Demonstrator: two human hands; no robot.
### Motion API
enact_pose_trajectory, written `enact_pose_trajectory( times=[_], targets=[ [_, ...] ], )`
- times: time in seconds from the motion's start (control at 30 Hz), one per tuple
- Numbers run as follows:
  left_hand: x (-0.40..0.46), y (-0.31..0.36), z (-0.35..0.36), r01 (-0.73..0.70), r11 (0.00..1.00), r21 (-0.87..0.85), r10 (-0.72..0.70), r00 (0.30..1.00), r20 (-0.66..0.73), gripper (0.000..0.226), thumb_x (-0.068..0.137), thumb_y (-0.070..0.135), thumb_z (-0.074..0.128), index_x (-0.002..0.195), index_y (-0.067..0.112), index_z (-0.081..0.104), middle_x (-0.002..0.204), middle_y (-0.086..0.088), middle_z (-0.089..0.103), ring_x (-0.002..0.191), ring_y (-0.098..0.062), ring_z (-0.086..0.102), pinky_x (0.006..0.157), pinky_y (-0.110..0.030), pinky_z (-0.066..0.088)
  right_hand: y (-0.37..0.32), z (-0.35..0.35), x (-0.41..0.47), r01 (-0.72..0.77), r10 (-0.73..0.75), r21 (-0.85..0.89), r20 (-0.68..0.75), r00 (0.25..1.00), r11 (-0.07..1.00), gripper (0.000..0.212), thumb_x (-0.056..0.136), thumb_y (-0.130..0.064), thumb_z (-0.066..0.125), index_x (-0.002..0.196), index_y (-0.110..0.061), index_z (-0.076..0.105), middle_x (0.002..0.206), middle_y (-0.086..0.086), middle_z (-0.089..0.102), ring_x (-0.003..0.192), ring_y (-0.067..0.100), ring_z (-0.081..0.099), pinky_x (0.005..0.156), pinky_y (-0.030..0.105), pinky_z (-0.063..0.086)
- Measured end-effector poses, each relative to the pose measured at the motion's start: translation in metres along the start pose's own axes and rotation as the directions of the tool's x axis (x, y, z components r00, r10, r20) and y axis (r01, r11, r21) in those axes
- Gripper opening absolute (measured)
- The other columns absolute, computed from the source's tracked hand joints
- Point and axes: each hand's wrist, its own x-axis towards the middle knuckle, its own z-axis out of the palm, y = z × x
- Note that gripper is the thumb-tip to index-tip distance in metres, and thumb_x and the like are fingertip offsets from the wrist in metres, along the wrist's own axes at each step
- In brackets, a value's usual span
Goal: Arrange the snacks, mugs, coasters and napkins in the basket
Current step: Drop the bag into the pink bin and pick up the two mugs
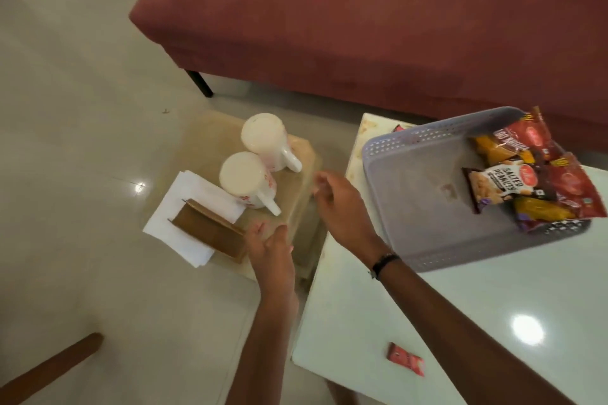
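A grey perforated basket point(411, 187) sits on the white table at right, with several snack packets point(533, 174) piled at its right side. Two white mugs point(256, 158) stand upside down on a low glass side table point(296, 207) at centre. White napkins point(184, 204) lie left of the mugs, and brown square coasters point(207, 227) lean on them. My left hand point(269, 246) hovers just right of the coasters, fingers straight, holding nothing. My right hand point(332, 197) hangs between the mugs and the basket, fingers loosely curled and empty. A small red snack bar point(405, 362) lies on the white table near me.
A maroon sofa point(362, 26) stands behind both tables. The white table point(493, 306) fills the lower right. A wooden chair leg point(49, 368) crosses the lower left over the tiled floor. Another red packet point(398, 128) peeks out behind the basket.
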Motion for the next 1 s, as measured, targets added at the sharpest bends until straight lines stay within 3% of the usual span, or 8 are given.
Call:
enact_pose_trajectory(
  times=[0.13, 0.23, 0.33, 0.4, 0.57, 0.77, 0.9, 1.0],
  targets=[
    [0.038, 0.001, 0.002, -0.023, 0.996, 0.083, 0.018, 0.998, 0.059, 0.035, 0.090, 0.017, 0.057, 0.125, 0.015, 0.053, 0.123, 0.001, 0.058, 0.113, -0.015, 0.054, 0.096, -0.033, 0.045, -0.003, 0.031, 0.054, 0.015, -0.014, -0.090, 0.011, 1.000, 0.996, 0.038, 0.092, -0.012, 0.050, 0.130, -0.011, 0.045, 0.130, 0.006, 0.053, 0.116, 0.020, 0.050, 0.096, 0.031, 0.043],
    [0.052, -0.003, 0.009, -0.120, 0.982, 0.144, 0.110, 0.991, 0.076, 0.027, 0.090, 0.020, 0.057, 0.117, 0.017, 0.058, 0.112, 0.008, 0.061, 0.102, -0.007, 0.056, 0.075, -0.015, 0.043, 0.003, 0.046, 0.075, 0.045, -0.041, -0.138, 0.034, 0.999, 0.989, 0.023, 0.094, -0.015, 0.051, 0.115, -0.009, 0.057, 0.110, 0.010, 0.065, 0.088, 0.018, 0.055, 0.074, 0.027, 0.043],
    [0.064, -0.009, 0.013, -0.241, 0.956, 0.168, 0.226, 0.969, 0.103, 0.009, 0.090, 0.017, 0.057, 0.093, 0.021, 0.064, 0.098, 0.005, 0.067, 0.100, -0.010, 0.061, 0.087, -0.023, 0.048, 0.006, 0.048, 0.082, 0.072, -0.065, -0.120, 0.059, 0.996, 0.990, 0.018, 0.094, -0.010, 0.050, 0.107, -0.005, 0.060, 0.093, 0.011, 0.068, 0.072, 0.017, 0.051, 0.062, 0.023, 0.036],
    [0.069, -0.014, 0.013, -0.322, 0.921, 0.219, 0.302, 0.946, 0.119, 0.020, 0.090, 0.011, 0.056, 0.080, 0.027, 0.063, 0.090, 0.002, 0.069, 0.096, -0.011, 0.064, 0.091, -0.029, 0.048, 0.007, 0.045, 0.082, 0.108, -0.103, -0.082, 0.072, 0.992, 0.991, 0.018, 0.094, -0.009, 0.050, 0.108, -0.005, 0.060, 0.091, 0.009, 0.069, 0.070, 0.016, 0.053, 0.059, 0.017, 0.038],
    [0.074, -0.017, 0.008, -0.376, 0.891, 0.253, 0.355, 0.926, 0.128, 0.020, 0.090, 0.007, 0.055, 0.081, 0.024, 0.061, 0.087, -0.002, 0.069, 0.093, -0.005, 0.064, 0.094, -0.031, 0.048, 0.008, 0.045, 0.075, 0.108, -0.112, 0.045, 0.088, 0.990, 0.993, 0.013, 0.092, -0.011, 0.055, 0.102, -0.007, 0.063, 0.084, 0.001, 0.067, 0.072, 0.014, 0.060, 0.063, 0.012, 0.043],
    [0.068, 0.004, 0.004, -0.456, 0.804, 0.381, 0.400, 0.890, 0.221, 0.013, 0.092, 0.010, 0.052, 0.097, 0.007, 0.063, 0.089, 0.006, 0.067, 0.088, 0.012, 0.059, 0.085, -0.014, 0.041, -0.005, 0.026, 0.054, 0.077, -0.064, 0.127, -0.104, 0.992, 0.989, 0.005, 0.089, -0.010, 0.060, 0.086, -0.006, 0.060, 0.065, -0.008, 0.051, 0.054, 0.002, 0.043, 0.053, 0.010, 0.033],
    [0.050, 0.028, 0.016, -0.534, 0.709, 0.461, 0.371, 0.838, 0.401, 0.013, 0.094, 0.013, 0.049, 0.099, 0.016, 0.060, 0.092, 0.002, 0.068, 0.090, -0.006, 0.061, 0.085, -0.022, 0.044, -0.014, -0.011, 0.024, 0.016, 0.047, 0.232, -0.260, 0.964, 0.972, 0.011, 0.088, -0.012, 0.063, 0.083, -0.003, 0.059, 0.060, -0.010, 0.047, 0.053, 0.005, 0.042, 0.049, 0.013, 0.034],
    [0.035, 0.036, 0.036, -0.642, 0.624, 0.447, 0.352, 0.740, 0.572, 0.013, 0.095, 0.011, 0.047, 0.094, 0.017, 0.058, 0.085, 0.008, 0.067, 0.084, 0.002, 0.061, 0.073, -0.009, 0.042, -0.007, -0.045, -0.002, 0.006, 0.106, 0.270, -0.398, 0.911, 0.963, 0.019, 0.087, -0.010, 0.065, 0.072, -0.005, 0.053, 0.055, -0.009, 0.039, 0.050, 0.005, 0.031, 0.048, 0.011, 0.026]
  ],
)
